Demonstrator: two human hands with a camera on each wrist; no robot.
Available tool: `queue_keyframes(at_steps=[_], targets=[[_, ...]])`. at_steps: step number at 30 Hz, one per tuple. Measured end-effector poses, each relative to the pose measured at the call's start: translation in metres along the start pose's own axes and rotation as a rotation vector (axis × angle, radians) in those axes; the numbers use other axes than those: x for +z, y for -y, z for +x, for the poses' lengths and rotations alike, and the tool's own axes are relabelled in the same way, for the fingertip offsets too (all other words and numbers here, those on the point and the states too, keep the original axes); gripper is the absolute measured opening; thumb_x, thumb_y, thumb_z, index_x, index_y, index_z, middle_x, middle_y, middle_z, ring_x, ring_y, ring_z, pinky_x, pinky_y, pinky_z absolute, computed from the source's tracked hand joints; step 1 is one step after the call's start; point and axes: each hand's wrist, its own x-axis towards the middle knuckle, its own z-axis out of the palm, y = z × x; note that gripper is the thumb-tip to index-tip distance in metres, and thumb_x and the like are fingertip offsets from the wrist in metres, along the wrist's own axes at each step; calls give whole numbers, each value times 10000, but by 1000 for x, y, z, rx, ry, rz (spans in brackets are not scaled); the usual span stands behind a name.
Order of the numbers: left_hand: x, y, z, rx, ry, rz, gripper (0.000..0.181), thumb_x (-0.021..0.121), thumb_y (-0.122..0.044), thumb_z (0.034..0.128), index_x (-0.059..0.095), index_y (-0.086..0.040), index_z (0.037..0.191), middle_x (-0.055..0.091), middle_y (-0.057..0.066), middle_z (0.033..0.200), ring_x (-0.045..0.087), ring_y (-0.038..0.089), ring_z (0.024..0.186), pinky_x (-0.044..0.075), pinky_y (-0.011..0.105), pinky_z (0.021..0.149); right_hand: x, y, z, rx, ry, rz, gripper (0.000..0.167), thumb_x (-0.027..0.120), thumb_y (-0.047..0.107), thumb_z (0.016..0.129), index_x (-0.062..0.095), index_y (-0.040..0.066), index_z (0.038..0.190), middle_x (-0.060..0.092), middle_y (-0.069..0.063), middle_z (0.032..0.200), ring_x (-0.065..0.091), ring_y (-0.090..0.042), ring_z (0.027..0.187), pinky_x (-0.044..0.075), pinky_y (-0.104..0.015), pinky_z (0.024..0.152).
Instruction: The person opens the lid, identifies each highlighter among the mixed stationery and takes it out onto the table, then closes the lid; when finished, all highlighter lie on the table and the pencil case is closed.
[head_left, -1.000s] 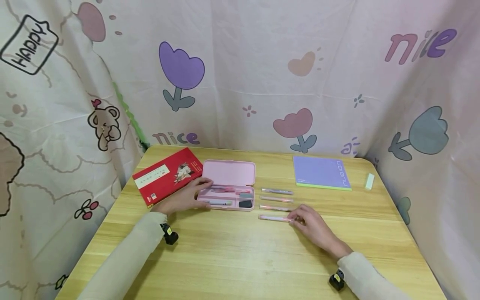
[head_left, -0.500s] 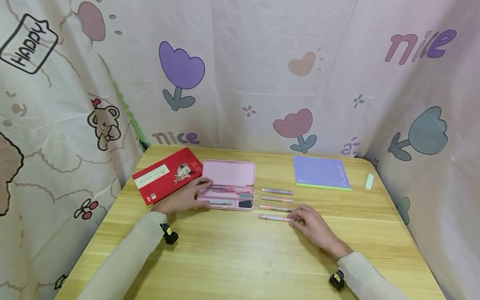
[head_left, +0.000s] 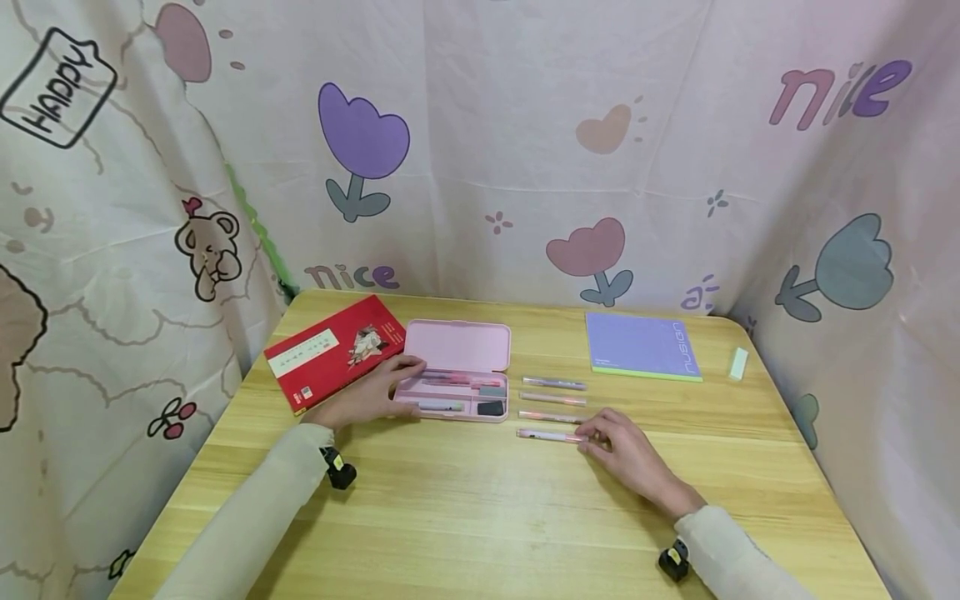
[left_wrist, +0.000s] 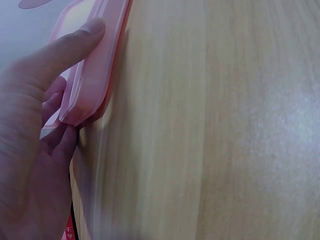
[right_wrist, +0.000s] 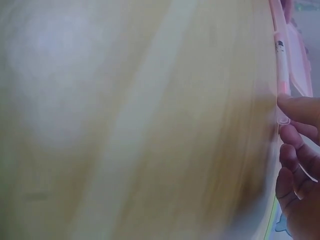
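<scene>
A pink pencil case (head_left: 457,345) lies with its lid swung back, holding pens, a grey block and a black block in compartments. My left hand (head_left: 365,396) grips the case's left end; in the left wrist view the thumb lies along the front wall of the case (left_wrist: 95,82), the fingers round the end. To the right, my right hand (head_left: 626,454) pinches the right end of a pink-and-white pen (head_left: 546,436), which lies flat on the table. Behind it several more pens lie in a parallel row, among them a purple pen (head_left: 553,383) and an orange-tinted pen (head_left: 546,417).
A red book (head_left: 330,354) lies at an angle left of the pencil case. At the back right are a purple notebook (head_left: 637,342) and a pale green-and-white eraser-like block (head_left: 738,364). Printed curtains (head_left: 480,167) hang behind the wooden table (head_left: 480,517).
</scene>
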Motion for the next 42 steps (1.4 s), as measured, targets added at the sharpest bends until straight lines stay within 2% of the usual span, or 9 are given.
queue_keyframes(at_steps=[7,11,16,21,28,33,39,42], targets=[[-1,-1,-2,-10,1,-8,967,859,-573,872,430,-283,1689,358,47,1739,361,363,1537,408,746,1184,-3,2,5,5,-16,-20,169,861,233,960,817,213,1121,679,111,1050,573,-78,901,517,-245,750],[-1,-1,-1,-12,5,-11,974,861,-585,864,434,-287,1688,354,40,1742,358,359,1544,396,750,1190,-7,7,14,-12,-41,-33,192,872,225,948,821,172,1126,694,72,1063,633,-129,942,574,-292,810],[-2,-2,-1,-6,15,-21,979,858,-599,865,429,-290,1690,345,29,1744,359,347,1541,393,735,1198,-12,16,32,-43,-65,-27,207,848,174,965,813,123,1162,705,40,1096,659,-165,994,592,-355,856],[-2,-2,0,-9,16,-21,985,854,-622,858,429,-306,1688,345,14,1745,361,335,1542,397,729,1200,-11,30,59,-60,-65,12,213,819,172,991,798,98,1190,731,-4,1140,660,-200,1028,585,-407,887],[-1,-2,0,-2,11,-18,978,851,-614,861,433,-297,1687,357,21,1737,360,335,1541,392,735,1199,12,55,101,-101,-28,93,245,784,134,1015,783,36,1239,782,-93,1194,731,-270,1071,628,-480,959],[-2,-3,-1,0,8,-22,961,847,-594,875,434,-288,1687,354,34,1738,358,349,1539,394,741,1193,36,79,125,-93,41,110,239,745,149,1046,780,54,1264,780,-88,1237,692,-243,1064,598,-451,961],[-1,-3,0,14,6,-28,955,846,-592,881,443,-265,1683,365,41,1728,383,339,1520,411,718,1196,59,99,144,-143,76,111,249,745,149,1049,782,34,1266,786,-105,1215,670,-242,1071,584,-455,972],[-2,-5,-1,14,8,-33,949,843,-594,884,445,-269,1682,368,36,1727,384,336,1521,397,720,1208,67,103,149,-141,95,98,267,741,170,1056,779,39,1286,791,-103,1217,665,-244,1089,575,-450,986]])
